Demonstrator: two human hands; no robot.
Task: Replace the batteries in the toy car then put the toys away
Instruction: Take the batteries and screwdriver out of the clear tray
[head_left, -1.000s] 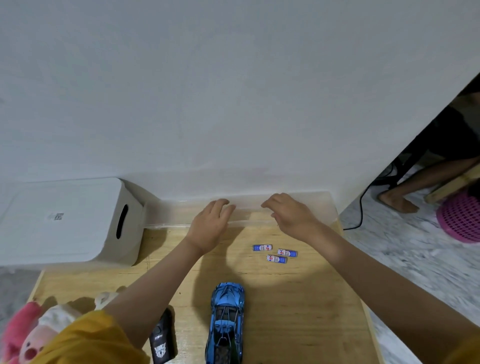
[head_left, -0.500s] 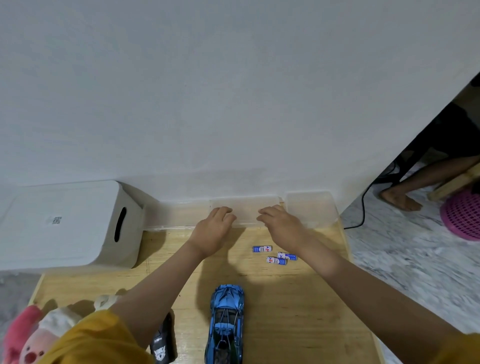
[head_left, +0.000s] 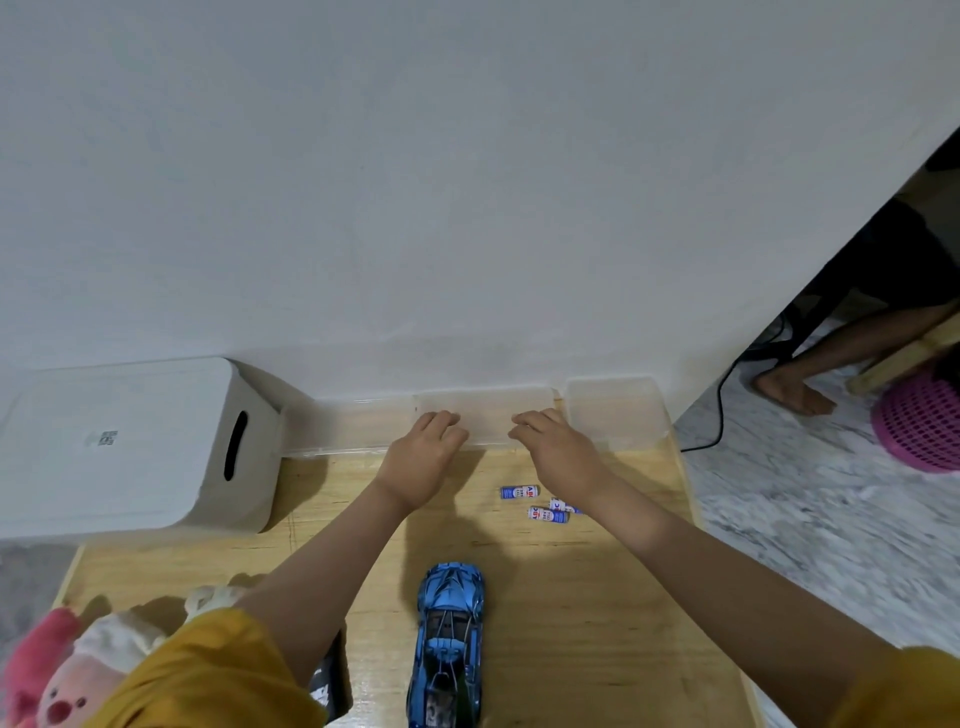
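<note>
A blue toy car (head_left: 451, 639) lies on the wooden table (head_left: 597, 597), nose toward the wall. Three small blue and white batteries (head_left: 519, 491) lie loose beyond it, and my right forearm partly covers one of them. A row of clear plastic boxes stands against the wall. My left hand (head_left: 423, 457) and my right hand (head_left: 558, 452) each curl their fingers over the front rim of the middle clear box (head_left: 485, 410). A pink plush toy (head_left: 67, 670) sits at the near left. My left sleeve half hides a black toy (head_left: 327, 686).
A white lidded storage bin (head_left: 119, 447) with a handle slot stands at the far left. Other clear boxes flank the middle one on the left (head_left: 343, 426) and right (head_left: 613, 410). Off the table's right edge are a black cable (head_left: 719, 415), another person's foot (head_left: 795, 395) and a pink basket (head_left: 919, 426).
My right hand has moved left along the clear boxes, closer to my left hand. Both now hold the middle box, which shows apart from the right one.
</note>
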